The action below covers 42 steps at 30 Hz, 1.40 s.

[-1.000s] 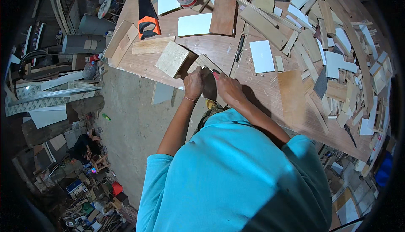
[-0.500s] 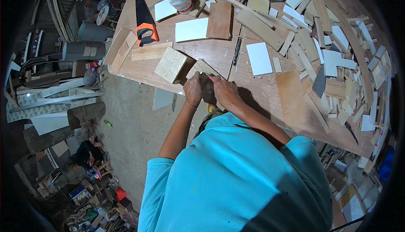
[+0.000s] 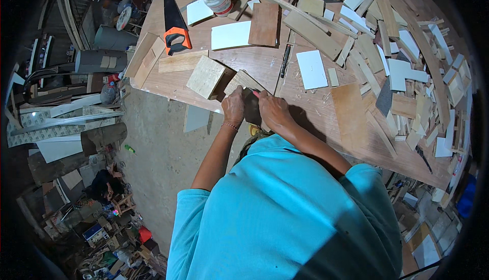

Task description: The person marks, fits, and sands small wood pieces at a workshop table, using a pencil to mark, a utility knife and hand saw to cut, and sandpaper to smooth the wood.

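Observation:
Close to the near edge of the workbench, my left hand (image 3: 233,107) is closed on a pale wooden piece (image 3: 245,80), its fingers along the near left side. My right hand (image 3: 274,109) is bent around a small pink-ended tool (image 3: 255,93) at the same piece's near face. Its working end is too small to make out. Touching or almost touching the piece on the left is a square wooden block (image 3: 205,78) with a dark shaded side.
An orange-handled handsaw (image 3: 177,36), a glue jar (image 3: 217,2) with a brush, white boards (image 3: 231,35) and a brown board (image 3: 264,24) lie beyond my hands. A dark pen-like tool (image 3: 286,61) rests right of them. Wood offcuts (image 3: 374,53) are heaped on the right.

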{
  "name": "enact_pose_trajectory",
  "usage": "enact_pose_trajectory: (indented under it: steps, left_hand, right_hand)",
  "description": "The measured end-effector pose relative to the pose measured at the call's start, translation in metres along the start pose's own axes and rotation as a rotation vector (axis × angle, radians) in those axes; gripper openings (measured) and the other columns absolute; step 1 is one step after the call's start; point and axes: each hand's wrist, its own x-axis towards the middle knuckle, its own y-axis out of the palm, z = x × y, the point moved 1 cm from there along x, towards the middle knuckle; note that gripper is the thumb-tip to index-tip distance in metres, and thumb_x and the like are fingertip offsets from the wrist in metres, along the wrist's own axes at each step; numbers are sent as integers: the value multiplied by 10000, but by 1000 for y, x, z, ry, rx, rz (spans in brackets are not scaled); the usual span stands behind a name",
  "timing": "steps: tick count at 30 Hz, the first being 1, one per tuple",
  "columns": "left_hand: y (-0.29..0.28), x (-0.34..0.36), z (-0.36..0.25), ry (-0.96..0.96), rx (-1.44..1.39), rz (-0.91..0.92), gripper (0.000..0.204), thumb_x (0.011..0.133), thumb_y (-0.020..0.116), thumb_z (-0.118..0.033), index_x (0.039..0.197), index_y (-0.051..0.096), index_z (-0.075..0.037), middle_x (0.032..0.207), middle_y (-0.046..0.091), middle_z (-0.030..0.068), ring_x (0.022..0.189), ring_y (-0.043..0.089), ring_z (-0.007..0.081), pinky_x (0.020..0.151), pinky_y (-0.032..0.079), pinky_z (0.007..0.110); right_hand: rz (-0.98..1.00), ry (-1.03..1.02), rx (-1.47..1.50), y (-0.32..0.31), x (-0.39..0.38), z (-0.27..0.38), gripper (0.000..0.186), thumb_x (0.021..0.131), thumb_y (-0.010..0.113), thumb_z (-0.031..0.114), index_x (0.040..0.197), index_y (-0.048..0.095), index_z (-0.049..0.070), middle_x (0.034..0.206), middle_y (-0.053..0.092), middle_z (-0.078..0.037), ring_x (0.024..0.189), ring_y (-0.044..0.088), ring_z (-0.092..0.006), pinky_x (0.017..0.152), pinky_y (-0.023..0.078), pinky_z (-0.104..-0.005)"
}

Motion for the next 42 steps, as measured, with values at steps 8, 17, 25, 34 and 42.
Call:
enact_pose_trajectory:
  steps: [8,17,25,34,42]
  left_hand:
    - [-2,-1,-3,-28,-1,-5,194,725,603,-158,774,463,-34,648,568,205,649,567,384,517,420,438]
    - [-1,-1,-6,42,36,-43,163,731,579,-132,793,466,-31,619,558,203,634,571,374,517,419,441]
    - [-5,-2,-7,-42,40,16,140,739,568,-120,807,485,-29,659,573,212,648,576,372,524,425,438]
    - [1,-5,-5,68,65,0,61,752,485,-91,793,467,-49,716,590,189,682,590,345,549,438,423]
    - [-5,1,-2,-10,56,12,114,709,549,-84,785,478,-38,663,574,204,647,572,373,537,425,455]
  right_hand:
    - [-10,0,-71,4,3,2,217,858,377,140,790,494,-30,645,594,-193,621,623,-315,518,501,-399]
    - [-3,30,-30,1,0,0,176,830,372,100,784,477,-33,646,591,-216,619,617,-333,519,492,-409]
    - [-13,-7,-84,2,3,4,188,835,386,108,781,489,-40,646,590,-217,618,617,-335,522,493,-412]
    - [90,32,-55,15,2,-15,182,818,397,93,853,517,-40,746,608,-219,716,621,-340,602,498,-414]
    - [114,153,2,8,-1,-13,222,841,368,121,853,511,-49,745,602,-235,711,616,-357,589,497,-426]
